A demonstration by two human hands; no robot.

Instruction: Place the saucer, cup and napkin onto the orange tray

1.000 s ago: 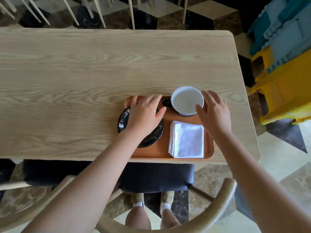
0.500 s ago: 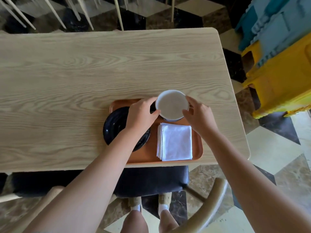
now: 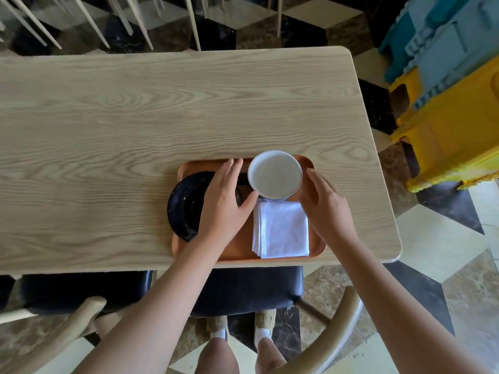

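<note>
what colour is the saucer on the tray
Black and glossy: the saucer sits at the left end of the orange tray, seen in the head view.

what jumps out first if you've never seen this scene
An orange tray at the table's near edge, holding a black saucer on its left side, a white cup at the back and a folded white napkin in front. The left hand and right hand flank the cup, open.
</note>
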